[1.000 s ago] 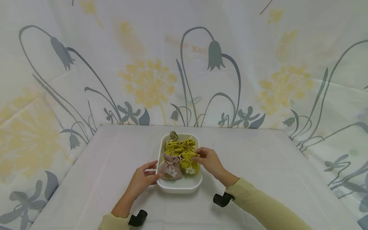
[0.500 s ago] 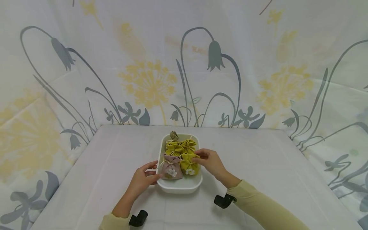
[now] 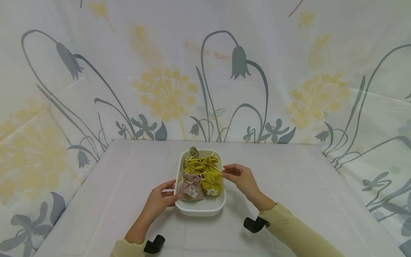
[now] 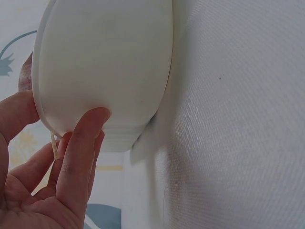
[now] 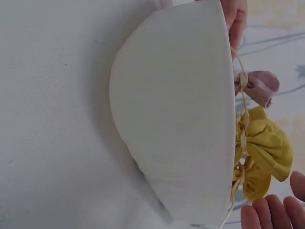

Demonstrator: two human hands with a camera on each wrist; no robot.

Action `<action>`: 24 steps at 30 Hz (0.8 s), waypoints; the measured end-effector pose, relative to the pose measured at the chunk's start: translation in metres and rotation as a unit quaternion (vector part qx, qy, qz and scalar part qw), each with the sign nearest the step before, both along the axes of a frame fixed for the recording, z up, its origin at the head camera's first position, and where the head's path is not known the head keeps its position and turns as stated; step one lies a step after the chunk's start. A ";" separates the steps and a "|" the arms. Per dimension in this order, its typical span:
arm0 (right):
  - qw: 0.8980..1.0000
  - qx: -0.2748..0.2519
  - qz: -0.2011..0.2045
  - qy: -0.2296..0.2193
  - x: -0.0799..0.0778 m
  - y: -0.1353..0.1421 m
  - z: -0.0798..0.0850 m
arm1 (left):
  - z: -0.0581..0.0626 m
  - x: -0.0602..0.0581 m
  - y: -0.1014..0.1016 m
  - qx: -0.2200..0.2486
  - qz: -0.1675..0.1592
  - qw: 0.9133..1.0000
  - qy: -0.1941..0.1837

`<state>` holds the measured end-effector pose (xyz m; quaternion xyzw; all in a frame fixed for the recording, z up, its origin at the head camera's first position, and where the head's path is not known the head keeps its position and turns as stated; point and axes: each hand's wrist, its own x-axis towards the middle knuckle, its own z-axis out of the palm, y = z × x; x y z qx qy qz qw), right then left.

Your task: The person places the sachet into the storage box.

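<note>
A white rectangular tub (image 3: 200,211) with rounded corners sits on the table, holding several drawstring pouches. Front left in it stands a mauve pouch (image 3: 191,187) with a white flower, beside a yellow pouch (image 3: 211,184) with a similar flower. My left hand (image 3: 160,196) grips the tub's left side, thumb over the rim and fingers against the outer wall, which the left wrist view shows up close. At the right rim, by a pale cord, is my right hand (image 3: 239,178), its fingers loosely bent. In the right wrist view nothing shows between its thumb and fingers (image 5: 279,212).
Behind the front pair lie more yellow pouches (image 3: 194,166), and an olive-brown pouch (image 3: 194,152) leans in the back left corner of the tub. White cloth covers the table (image 3: 289,200). A flower-printed curtain (image 3: 179,53) hangs at the back and sides.
My right hand has let go of the front yellow pouch's top and moved right to the tub's rim. The left hand and the tub have stayed in place.
</note>
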<state>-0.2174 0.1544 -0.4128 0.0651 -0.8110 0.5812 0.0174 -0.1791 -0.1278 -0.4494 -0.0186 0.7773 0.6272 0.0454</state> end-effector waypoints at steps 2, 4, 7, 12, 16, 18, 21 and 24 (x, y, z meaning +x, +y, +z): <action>1.000 -0.005 -0.010 -0.003 0.001 0.003 -0.001 | 0.000 0.000 0.000 -0.004 0.001 1.000 0.000; 1.000 -0.007 -0.020 -0.002 0.002 0.007 -0.003 | 0.000 0.000 0.000 -0.007 0.002 1.000 -0.001; 0.999 -0.008 -0.032 -0.007 0.003 0.013 -0.006 | 0.000 0.000 0.000 -0.012 0.003 1.000 -0.003; 0.998 -0.009 -0.052 -0.019 0.005 0.027 -0.013 | 0.000 0.000 0.000 -0.004 0.002 1.000 -0.003; 0.997 -0.003 -0.068 -0.024 0.009 0.036 -0.015 | -0.002 0.000 -0.001 -0.004 0.001 1.000 0.002; 0.997 -0.002 -0.073 -0.026 0.011 0.041 -0.015 | -0.003 0.000 -0.001 -0.003 -0.001 1.000 0.008; 0.997 -0.005 -0.076 -0.030 0.013 0.047 -0.017 | -0.004 0.002 -0.003 0.003 -0.001 1.000 0.019; 0.996 -0.009 -0.078 -0.034 0.015 0.054 -0.019 | -0.005 0.007 -0.008 0.003 0.005 1.000 0.025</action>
